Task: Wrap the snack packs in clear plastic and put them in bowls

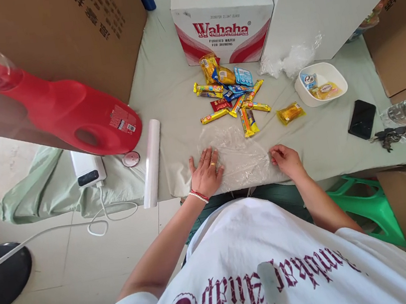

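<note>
2 hands on clear bag [240, 159]: left hand [206, 171] spread flat, right hand [285, 159] pinching edge

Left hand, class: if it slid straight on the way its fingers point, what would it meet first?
The left hand lies flat on the plastic sheet; straight ahead it likely meets the yellow snack bar first.

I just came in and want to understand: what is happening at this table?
A person holds a clear plastic sheet flat on the cloth-covered table. The left hand lies flat on it; the right hand seems to pinch its right edge. A pile of wrapped snacks lies just beyond, untouched, and a plastic roll lies to the left.
</note>
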Motion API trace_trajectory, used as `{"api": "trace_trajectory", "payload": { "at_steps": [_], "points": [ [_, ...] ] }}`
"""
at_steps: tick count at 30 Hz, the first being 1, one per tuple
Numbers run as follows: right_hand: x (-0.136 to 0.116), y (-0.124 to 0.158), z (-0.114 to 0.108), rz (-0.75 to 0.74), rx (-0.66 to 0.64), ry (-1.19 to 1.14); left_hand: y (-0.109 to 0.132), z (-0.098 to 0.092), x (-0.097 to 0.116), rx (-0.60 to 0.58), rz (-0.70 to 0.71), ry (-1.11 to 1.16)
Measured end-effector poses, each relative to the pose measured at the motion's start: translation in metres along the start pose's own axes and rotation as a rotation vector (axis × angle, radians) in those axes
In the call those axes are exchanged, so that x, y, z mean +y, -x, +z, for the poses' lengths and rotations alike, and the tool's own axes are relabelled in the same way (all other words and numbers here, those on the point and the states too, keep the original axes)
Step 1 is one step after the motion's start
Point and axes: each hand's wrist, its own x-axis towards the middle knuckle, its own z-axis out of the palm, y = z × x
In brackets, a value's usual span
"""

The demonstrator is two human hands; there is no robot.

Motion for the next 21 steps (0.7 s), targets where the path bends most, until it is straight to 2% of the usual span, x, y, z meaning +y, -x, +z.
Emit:
{"api": "trace_trajectory", "payload": {
  "at_steps": [3, 6, 8, 11, 13, 17, 21],
  "points": [
    [-0.019, -0.01, 0.009, -0.082, 0.009, 0.223, 0.003, -0.002, 0.004, -0.075, 0.036, -0.11],
    [-0.041, -0.027, 0.035, -0.064, -0.12, 0.31, 0.005, -0.004, 0.005, -0.13, 0.067, -0.174],
    [-0.052, -0.037, 0.053, -0.037, -0.234, 0.231, 0.007, -0.006, 0.003, -0.149, 0.086, -0.195],
    [-0.06, -0.048, 0.066, -0.001, -0.34, -0.07, 0.012, -0.007, -0.003, -0.146, 0.095, -0.215],
    [-0.062, -0.052, 0.061, 0.021, -0.348, -0.251, 0.017, -0.007, -0.005, -0.131, 0.087, -0.218],
    [-0.059, -0.055, 0.036, 0.138, -0.328, -0.518, 0.021, -0.007, -0.008, -0.113, 0.079, -0.203],
    [-0.052, -0.055, 0.017, 0.232, -0.356, -0.648, 0.022, -0.006, -0.012, -0.063, 0.054, -0.158]
  ]
}}
